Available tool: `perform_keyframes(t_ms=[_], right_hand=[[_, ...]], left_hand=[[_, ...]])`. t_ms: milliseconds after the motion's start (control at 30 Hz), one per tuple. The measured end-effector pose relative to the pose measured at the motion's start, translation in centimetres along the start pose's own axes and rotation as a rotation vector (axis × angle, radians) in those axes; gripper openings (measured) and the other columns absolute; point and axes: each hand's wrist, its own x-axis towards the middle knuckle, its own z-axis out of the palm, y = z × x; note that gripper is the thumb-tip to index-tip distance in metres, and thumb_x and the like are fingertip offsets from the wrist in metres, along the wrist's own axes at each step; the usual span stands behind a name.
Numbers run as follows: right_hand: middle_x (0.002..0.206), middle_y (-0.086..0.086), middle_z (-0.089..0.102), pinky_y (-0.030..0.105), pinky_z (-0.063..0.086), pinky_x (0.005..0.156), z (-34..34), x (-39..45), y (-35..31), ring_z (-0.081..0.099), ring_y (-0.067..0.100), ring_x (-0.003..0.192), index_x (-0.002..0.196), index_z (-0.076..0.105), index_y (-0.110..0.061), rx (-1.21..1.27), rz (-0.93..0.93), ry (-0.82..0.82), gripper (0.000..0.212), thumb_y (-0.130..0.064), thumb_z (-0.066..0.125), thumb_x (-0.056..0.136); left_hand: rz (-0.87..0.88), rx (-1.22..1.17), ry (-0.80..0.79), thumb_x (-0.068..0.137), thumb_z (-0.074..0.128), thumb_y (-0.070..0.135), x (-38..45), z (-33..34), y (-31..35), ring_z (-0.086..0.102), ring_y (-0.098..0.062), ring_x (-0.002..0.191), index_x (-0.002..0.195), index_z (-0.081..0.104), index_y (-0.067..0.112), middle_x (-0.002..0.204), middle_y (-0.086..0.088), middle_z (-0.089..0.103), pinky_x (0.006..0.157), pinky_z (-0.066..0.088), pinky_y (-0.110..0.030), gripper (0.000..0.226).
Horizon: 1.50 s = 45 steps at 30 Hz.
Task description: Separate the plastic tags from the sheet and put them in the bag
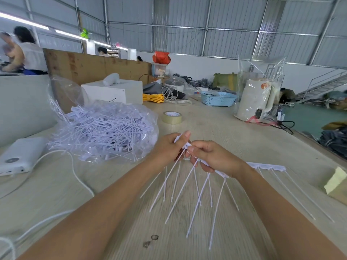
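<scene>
Where the desk (216, 128) runs off to your far left, a white power bank (22, 156) lies with its cable (78, 177) trailing toward you. Just right of it sits the clear bag (105, 128), open at the top and heaped with loose white plastic tags (112, 126). A roll of tape (171, 117) stands behind the bag's right edge. In the middle, your left hand (169, 147) is raised off the desk, its fingers curled and its grip pinching the head of one tag (185, 145) at the end of the sheet (266, 167). Your right hand (214, 156) meets it fingertip to fingertip, its grip closed round the sheet's spine just beside that tag. The sheet stretches to the right from your right hand, its far end showing past your wrist, and its thin tails (199, 199) hang down and fan out above the desk toward you. At the far right edge lies a pale yellow block (337, 186). Further back on the right stand a blue basket (218, 98) and a white appliance wrapped in clear plastic (257, 98).
</scene>
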Motion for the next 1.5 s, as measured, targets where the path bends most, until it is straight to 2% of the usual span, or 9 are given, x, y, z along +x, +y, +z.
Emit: perform_keyframes(t_ms=[367,633,733,900,1067,1133,1200,1333,1500], right_hand=[[0.072,0.004,0.062,0.027,0.031,0.046,-0.3,0.1,0.4,0.042,0.02,0.041,0.086,0.063,-0.011,-0.025,-0.02,0.008,0.027,-0.031,0.048,0.097],[0.055,-0.006,0.055,0.019,0.039,0.045,0.4,-0.4,-0.7,0.045,0.006,0.042,0.064,0.058,-0.018,-0.13,-0.146,0.078,0.034,-0.014,0.049,0.097],[0.056,-0.001,0.056,0.021,0.04,0.048,0.5,-0.3,-0.9,0.049,0.007,0.042,0.063,0.056,-0.015,-0.289,-0.173,0.12,0.034,-0.012,0.049,0.097],[0.076,0.016,0.065,0.041,0.047,0.068,-0.2,0.3,-0.6,0.059,0.029,0.074,0.084,0.063,0.0,-0.775,-0.19,0.126,0.026,-0.019,0.049,0.095],[0.056,-0.001,0.056,0.021,0.038,0.051,-1.3,-0.6,-1.6,0.05,0.006,0.046,0.062,0.059,-0.01,-0.397,-0.215,0.023,0.033,-0.003,0.052,0.093],[0.06,0.004,0.056,0.025,0.033,0.048,-2.0,-1.3,-2.4,0.044,0.022,0.05,0.063,0.063,-0.014,-0.07,-0.252,-0.022,0.034,-0.003,0.052,0.093],[0.062,0.005,0.053,0.025,0.032,0.048,-2.8,-1.6,-3.3,0.039,0.021,0.054,0.064,0.063,-0.014,0.194,-0.322,0.037,0.029,-0.01,0.054,0.092],[0.059,-0.001,0.044,0.016,0.029,0.045,-2.3,-0.9,-2.4,0.034,0.009,0.049,0.071,0.056,-0.002,0.072,-0.184,0.234,0.027,-0.024,0.063,0.086],[0.058,-0.012,0.063,0.006,0.038,0.049,-0.4,-0.1,-1.6,0.055,-0.002,0.049,0.081,0.064,-0.008,0.012,-0.118,0.354,0.022,-0.028,0.073,0.076]], left_hand=[[0.128,0.082,0.035,0.093,0.053,0.04,0.3,0.3,-0.8,0.048,-0.015,0.049,0.067,0.056,0.016,0.058,-0.005,0.057,0.055,0.038,-0.03,0.036],[0.075,0.135,0.049,0.094,0.054,0.032,0.6,0.3,-0.3,0.043,-0.013,0.045,0.065,0.057,0.012,0.052,-0.001,0.052,0.052,0.033,-0.026,0.036],[0.05,0.157,0.04,0.094,0.055,0.029,0.6,0.1,-0.1,0.041,-0.006,0.038,0.059,0.054,0.012,0.047,0.003,0.049,0.047,0.03,-0.021,0.038],[-0.011,0.197,0.017,0.092,0.059,0.028,0.6,-0.1,0.0,0.048,-0.012,0.047,0.055,0.05,0.015,0.043,0.006,0.048,0.042,0.032,-0.017,0.04],[-0.093,0.147,0.095,0.092,0.057,0.03,1.2,-0.3,1.0,0.043,-0.006,0.037,0.057,0.052,0.016,0.038,0.008,0.047,0.036,0.029,-0.011,0.039],[-0.171,0.134,0.228,0.093,0.056,0.03,1.4,-2.1,0.8,0.04,-0.003,0.032,0.063,0.056,0.013,0.041,0.008,0.049,0.036,0.029,-0.012,0.034],[-0.194,0.048,0.239,0.093,0.055,0.032,1.2,-3.0,0.7,0.039,-0.002,0.032,0.07,0.058,0.01,0.046,0.005,0.051,0.035,0.029,-0.013,0.032],[-0.165,-0.058,0.089,0.098,0.04,0.044,0.6,-0.2,2.0,0.039,-0.006,0.035,0.081,0.061,0.008,0.053,0.0,0.051,0.038,0.03,-0.013,0.045],[-0.065,0.09,0.03,0.097,0.017,0.056,-0.8,1.4,3.6,0.044,-0.006,0.038,0.058,0.05,0.014,0.05,0.0,0.049,0.042,0.035,-0.015,0.067]])
